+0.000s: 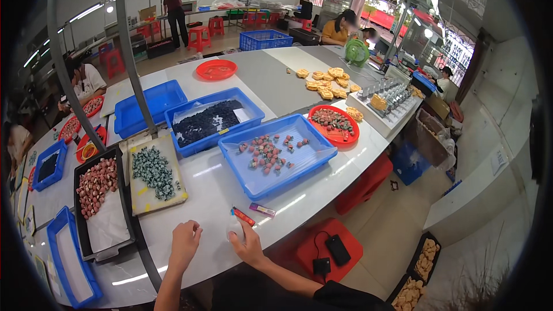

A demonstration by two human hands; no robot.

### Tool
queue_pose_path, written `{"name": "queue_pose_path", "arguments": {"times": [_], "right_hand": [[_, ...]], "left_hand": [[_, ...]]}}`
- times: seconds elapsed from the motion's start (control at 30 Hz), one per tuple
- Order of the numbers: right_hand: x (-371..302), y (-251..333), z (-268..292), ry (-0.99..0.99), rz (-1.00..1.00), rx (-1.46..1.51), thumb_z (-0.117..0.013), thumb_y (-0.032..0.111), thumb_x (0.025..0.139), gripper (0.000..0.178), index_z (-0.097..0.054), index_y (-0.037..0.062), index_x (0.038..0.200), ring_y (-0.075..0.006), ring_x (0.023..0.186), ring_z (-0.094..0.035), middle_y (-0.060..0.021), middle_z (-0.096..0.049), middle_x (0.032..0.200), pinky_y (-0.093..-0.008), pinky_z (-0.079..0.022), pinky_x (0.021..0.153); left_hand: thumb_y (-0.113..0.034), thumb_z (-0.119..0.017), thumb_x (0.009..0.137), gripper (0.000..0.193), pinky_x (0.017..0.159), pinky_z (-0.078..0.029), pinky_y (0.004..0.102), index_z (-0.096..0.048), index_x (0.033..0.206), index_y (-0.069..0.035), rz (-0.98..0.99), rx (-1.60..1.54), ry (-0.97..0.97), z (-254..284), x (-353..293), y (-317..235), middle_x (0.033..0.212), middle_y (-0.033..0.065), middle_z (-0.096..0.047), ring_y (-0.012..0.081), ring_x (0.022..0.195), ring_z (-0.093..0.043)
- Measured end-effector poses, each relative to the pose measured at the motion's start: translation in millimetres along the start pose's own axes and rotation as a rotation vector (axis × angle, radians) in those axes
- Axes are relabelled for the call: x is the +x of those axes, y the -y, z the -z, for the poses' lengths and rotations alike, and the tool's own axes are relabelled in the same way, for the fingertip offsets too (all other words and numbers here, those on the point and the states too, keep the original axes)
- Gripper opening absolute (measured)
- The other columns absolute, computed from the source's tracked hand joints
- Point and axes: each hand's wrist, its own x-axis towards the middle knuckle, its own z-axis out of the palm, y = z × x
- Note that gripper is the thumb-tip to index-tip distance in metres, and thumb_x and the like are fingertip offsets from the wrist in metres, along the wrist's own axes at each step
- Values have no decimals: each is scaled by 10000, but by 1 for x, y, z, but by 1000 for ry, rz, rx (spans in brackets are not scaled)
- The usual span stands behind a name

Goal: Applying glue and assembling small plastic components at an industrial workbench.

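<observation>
Right hand (249, 245): fingers closed on a white item (235, 229), blurred, over the table (214, 256) near its edge. Left hand (186, 243): fingers curled narrow; whether they hold anything cannot be told. The packets (263, 211) lie just beyond the right hand, presumably for easy reach. The near tray (295, 178) has a raised rim, likely to contain loose pieces (268, 151). Count: white item, one; packets, two; blue trays (141, 103) ahead, three; pieces, too clustered to count.

A glossy white table (201, 206) bears a broad blue tray (288, 177), with a round red plate (339, 144) just beside it. A pale board (144, 201) and a black tray (115, 249) lie farther left; a red packet (244, 217) and a purple packet (262, 211) rest near the front edge.
</observation>
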Motion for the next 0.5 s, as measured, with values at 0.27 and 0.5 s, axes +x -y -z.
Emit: {"name": "queue_pose_path", "arguments": {"times": [0.27,0.5], "right_hand": [[2,-1,-1,-2,47,-34,-588,159,865,363,-528,-49,1156,-280,929,-613,-187,-619,1004,-346,-474,822],[3,-5,-3,-19,56,-6,-583,137,869,348,-523,-29,1169,-176,779,-604,-129,-620,893,-306,-486,706]], "left_hand": [[-81,-645,805,89,743,-441,398,-647,865,-16,-104,174,-10,-16,-14,-9,868,132,-564,298,854,-525],[-56,-651,771,162,759,-429,393,-626,930,-37,-168,173,22,-17,-14,-12,906,126,-549,301,868,-500]]}}
